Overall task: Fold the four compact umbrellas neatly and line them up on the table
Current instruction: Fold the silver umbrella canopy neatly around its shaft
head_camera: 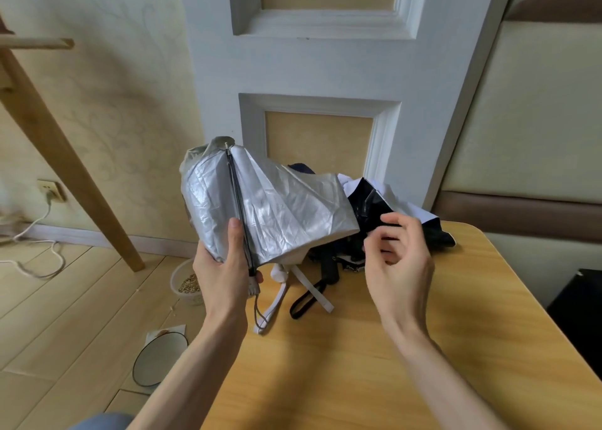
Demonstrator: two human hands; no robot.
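Above the worktop (358,364), left grip (224,260) clamps the silver umbrella (283,208) at its lower end, thumb along a rib, likely steadying it while the panels hang loose. Beside the canopy edge, right grip (399,253) is loosely curled and empty. Behind it lies the black umbrella (368,198), unfolded.

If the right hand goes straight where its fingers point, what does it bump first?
The right hand would probably meet the silver umbrella's loose edge; the black umbrella behind is close, depth unclear.

Left hand (224,260) grips umbrella (286,208); right hand (397,253) hovers loosely curled.
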